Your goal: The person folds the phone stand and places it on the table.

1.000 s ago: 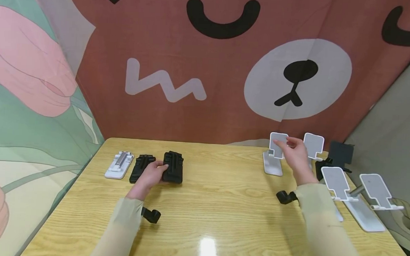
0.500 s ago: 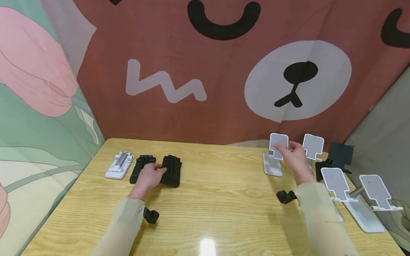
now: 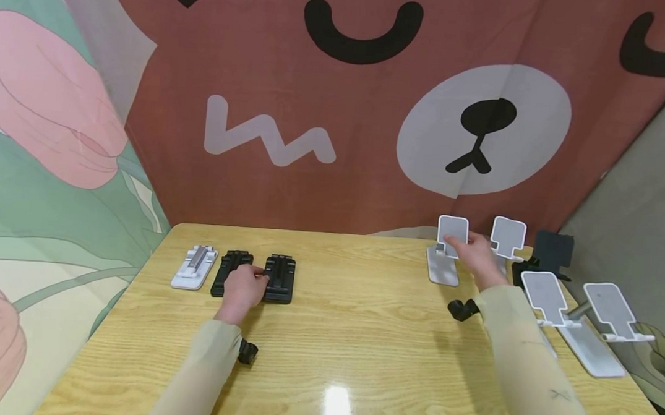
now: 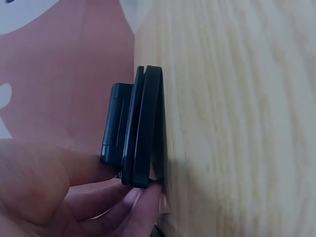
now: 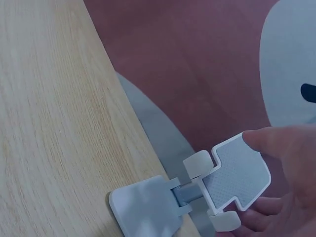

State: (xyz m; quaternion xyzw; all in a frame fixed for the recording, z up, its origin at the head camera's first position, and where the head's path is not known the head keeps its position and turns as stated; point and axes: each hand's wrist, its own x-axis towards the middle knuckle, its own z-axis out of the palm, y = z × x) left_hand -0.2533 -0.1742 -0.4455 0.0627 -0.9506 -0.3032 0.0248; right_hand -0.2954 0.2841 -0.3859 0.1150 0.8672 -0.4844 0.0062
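Observation:
My left hand (image 3: 244,288) holds the near left edge of a folded black phone stand (image 3: 279,279), thumb above and fingertips below. In the left wrist view this black stand (image 4: 140,128) lies very low over the wood, a finger tucked at its underside. A second folded black stand (image 3: 231,268), partly hidden by the hand, lies just to its left. My right hand (image 3: 479,258) pinches the upper plate of an unfolded white phone stand (image 3: 443,268) between thumb and fingers. In the right wrist view the white stand's plate (image 5: 239,170) is raised from its base (image 5: 148,207).
A folded white stand (image 3: 194,268) lies at the table's far left. On the right stand several unfolded ones: a white stand (image 3: 508,235), a black stand (image 3: 552,249) and two nearer white stands, a left one (image 3: 545,296) and a right one (image 3: 609,309). A printed cloth (image 3: 355,196) hangs behind the table (image 3: 360,332).
My left hand has lowered the black phone stand to the tabletop, shifting it slightly down and left, and it now lies flatter. My right hand stays at the white stand, nearly still.

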